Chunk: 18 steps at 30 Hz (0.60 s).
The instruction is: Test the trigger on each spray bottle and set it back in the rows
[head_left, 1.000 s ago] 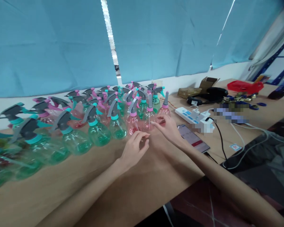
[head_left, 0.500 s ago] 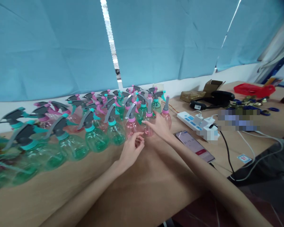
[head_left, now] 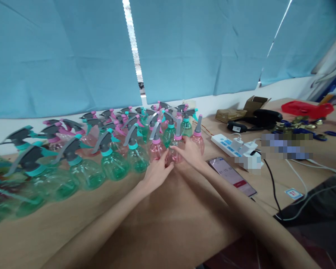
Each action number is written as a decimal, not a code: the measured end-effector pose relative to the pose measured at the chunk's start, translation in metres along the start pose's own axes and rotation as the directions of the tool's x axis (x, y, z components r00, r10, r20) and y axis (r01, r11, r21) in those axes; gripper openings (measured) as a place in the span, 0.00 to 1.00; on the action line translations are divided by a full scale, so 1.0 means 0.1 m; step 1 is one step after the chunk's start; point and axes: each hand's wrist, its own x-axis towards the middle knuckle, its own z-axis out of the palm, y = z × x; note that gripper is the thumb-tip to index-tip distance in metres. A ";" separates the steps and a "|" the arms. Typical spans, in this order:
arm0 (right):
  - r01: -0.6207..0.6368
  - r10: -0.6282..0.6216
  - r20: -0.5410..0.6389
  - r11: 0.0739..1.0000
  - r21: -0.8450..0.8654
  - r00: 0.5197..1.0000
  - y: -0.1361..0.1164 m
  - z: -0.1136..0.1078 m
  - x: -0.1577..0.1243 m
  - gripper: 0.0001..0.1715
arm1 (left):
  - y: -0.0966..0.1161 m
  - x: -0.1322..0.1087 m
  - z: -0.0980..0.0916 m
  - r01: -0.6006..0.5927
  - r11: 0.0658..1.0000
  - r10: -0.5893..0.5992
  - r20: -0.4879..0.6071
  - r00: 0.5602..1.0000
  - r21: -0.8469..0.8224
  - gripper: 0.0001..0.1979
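On the wide, pale-brown, wood-toned bench (head_left: 182, 220), the left hand (head_left: 156, 172), fingers extended, sits near and left of a rounded, clear pink plastic spray bottle (head_left: 177, 143) with a grey head. The right hand (head_left: 192, 152), the nearer one, curves thumb and fingers about its right and near sides. The bottle stands upright; whether either hand grips it, I cannot tell.

Arms (head_left: 120, 209) outstretched, left hand (head_left: 156, 175) nearer, right hand (head_left: 192, 152) farther
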 end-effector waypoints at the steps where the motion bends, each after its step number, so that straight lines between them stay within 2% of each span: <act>1: 0.002 -0.002 0.000 1.000 -0.004 1.000 0.00 0.00 0.00 0.29 | 0.00 0.01 -0.01 -0.002 1.000 0.002 0.000 1.000 0.008 0.29; 11: 0.034 -0.034 0.011 0.999 -0.022 0.999 -0.04 -0.09 -0.10 0.26 | -0.10 0.03 -0.08 -0.065 0.996 0.064 -0.023 0.998 -0.055 0.24; 15: 0.049 -0.048 0.016 0.998 -0.044 0.999 -0.07 -0.14 -0.21 0.25 | -0.07 -0.05 -0.11 -0.108 0.986 0.104 -0.039 0.994 -0.129 0.20; 18: 0.088 -0.087 0.013 0.994 -0.060 0.996 -0.12 -0.17 -0.35 0.26 | -0.03 -0.15 -0.18 -0.133 0.975 0.118 -0.093 0.989 -0.179 0.16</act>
